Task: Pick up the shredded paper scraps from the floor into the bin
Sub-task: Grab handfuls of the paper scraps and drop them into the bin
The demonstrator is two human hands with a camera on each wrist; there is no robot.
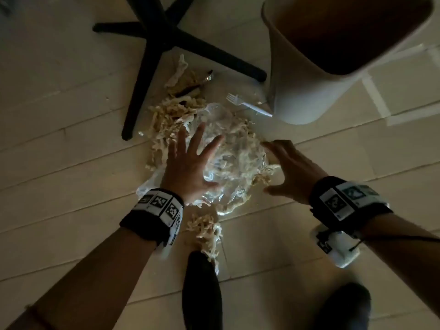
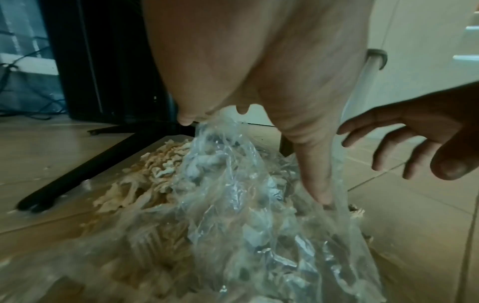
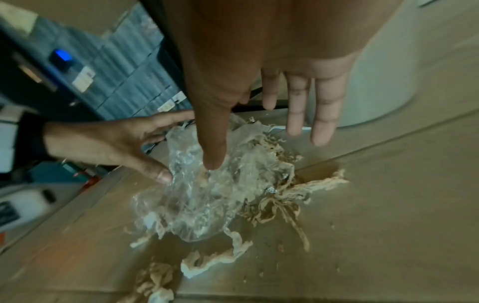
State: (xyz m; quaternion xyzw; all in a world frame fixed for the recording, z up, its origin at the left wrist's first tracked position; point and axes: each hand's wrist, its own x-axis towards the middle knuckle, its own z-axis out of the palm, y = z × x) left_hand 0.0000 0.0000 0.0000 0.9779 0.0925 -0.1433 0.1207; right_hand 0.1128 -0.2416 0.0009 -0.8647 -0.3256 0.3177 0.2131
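Observation:
A heap of tan shredded paper (image 1: 166, 120) lies on the tiled floor, partly covered by a crumpled clear plastic bag (image 1: 228, 151). A smaller clump of shreds (image 1: 207, 232) lies nearer my feet. My left hand (image 1: 197, 160) rests flat on the bag with its fingers spread. My right hand (image 1: 273, 167) hovers at the heap's right edge, fingers spread and loosely bent, gripping nothing. In the right wrist view the right hand's (image 3: 259, 147) thumb touches the plastic bag (image 3: 207, 205). The white bin (image 1: 304, 96) stands at the upper right, its mouth open.
A black star-shaped chair base (image 1: 166, 44) stands just behind the heap. A white plastic fork (image 1: 247, 106) lies between the heap and the bin. A crumpled tissue and foil wrapper (image 1: 207, 78) lie beyond the shreds. My dark shoes (image 1: 202, 294) are at the bottom.

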